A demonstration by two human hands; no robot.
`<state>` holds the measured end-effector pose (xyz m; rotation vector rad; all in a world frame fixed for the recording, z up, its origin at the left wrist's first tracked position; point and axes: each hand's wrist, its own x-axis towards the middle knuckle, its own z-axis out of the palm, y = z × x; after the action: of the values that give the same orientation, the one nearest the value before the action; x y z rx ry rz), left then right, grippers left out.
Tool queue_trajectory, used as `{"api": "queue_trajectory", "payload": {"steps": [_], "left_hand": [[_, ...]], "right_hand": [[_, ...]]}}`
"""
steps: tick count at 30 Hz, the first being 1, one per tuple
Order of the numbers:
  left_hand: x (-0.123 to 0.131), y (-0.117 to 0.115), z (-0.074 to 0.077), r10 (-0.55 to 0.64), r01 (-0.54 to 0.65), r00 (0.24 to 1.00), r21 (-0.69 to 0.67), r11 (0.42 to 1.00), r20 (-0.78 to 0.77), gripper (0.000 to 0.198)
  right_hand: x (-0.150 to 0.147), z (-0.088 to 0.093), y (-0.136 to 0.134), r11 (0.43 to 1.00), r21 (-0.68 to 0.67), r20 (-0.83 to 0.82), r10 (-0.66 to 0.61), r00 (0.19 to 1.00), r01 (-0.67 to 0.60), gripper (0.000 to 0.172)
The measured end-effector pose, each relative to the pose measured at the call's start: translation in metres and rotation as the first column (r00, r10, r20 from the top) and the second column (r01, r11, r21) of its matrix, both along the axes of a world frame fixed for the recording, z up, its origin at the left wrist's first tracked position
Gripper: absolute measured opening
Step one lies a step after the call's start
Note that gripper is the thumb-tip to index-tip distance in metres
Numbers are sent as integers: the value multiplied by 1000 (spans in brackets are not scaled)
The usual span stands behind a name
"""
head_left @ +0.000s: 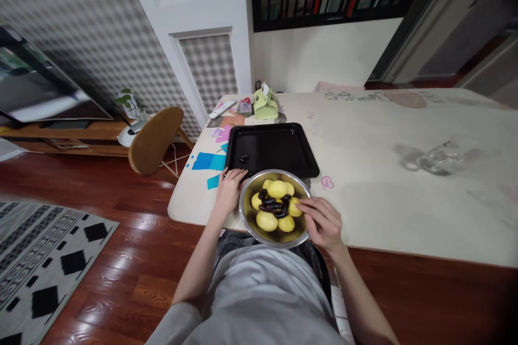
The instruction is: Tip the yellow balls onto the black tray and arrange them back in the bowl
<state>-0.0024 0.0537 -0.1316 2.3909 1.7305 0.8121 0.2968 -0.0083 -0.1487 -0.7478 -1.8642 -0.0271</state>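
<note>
A steel bowl (245, 221) stands at the table's near edge, against my body. In it lie several round yellow fruits (267, 221) with long, dark, grape-like fruits (270, 206) on top. My right hand (325, 222) reaches over the bowl's right rim, its fingertips closed on the rightmost yellow fruit (295, 207). To the left of the bowl, my left hand (230, 190) is at the near left corner of a black tray (271, 145), fingers bent and close together. What is under those fingers is hidden. A couple of small dark fruits (243, 159) lie in the tray.
A green tissue box (265, 104) and a white remote (223, 109) lie at the table's far left. On the right, a clear glass mug (443, 160) stands on the white table (384, 199). A wooden chair (156, 143) is beyond the table's left edge.
</note>
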Motion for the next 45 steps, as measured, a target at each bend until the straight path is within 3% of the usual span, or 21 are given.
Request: {"api": "queue_trajectory", "payload": {"steps": [7,11,14,19,22,26,38,45], "left_hand": [[1,3,-3,36,-67,964,109,992,265,24],[3,-4,9,0,-102,904,215,971,427,21],[10,-22,27,-107,-23,879,264,964,464,20],[29,-54,47,-336,239,837,265,934,431,27],[38,-63,45,-416,347,811,234,908,412,29],[42,-62,34,-452,396,822,223,891,346,31],[39,-61,25,-389,333,856,213,919,341,30],[36,-64,29,-348,285,861,215,934,372,30]], "right_hand": [[2,-3,2,1000,-4,7,9,1000,-9,32],[2,-3,1,1000,-18,0,16,1000,-16,31],[1,-2,0,999,-28,-6,17,1000,-17,31],[0,2,-2,999,-29,4,15,1000,-15,32],[0,2,-2,1000,-28,11,15,1000,-14,33],[0,0,-1,1000,-25,15,13,1000,-12,34],[1,-1,0,1000,-5,22,6,1000,-6,33],[1,-2,0,1000,0,24,10,1000,-10,33]]}}
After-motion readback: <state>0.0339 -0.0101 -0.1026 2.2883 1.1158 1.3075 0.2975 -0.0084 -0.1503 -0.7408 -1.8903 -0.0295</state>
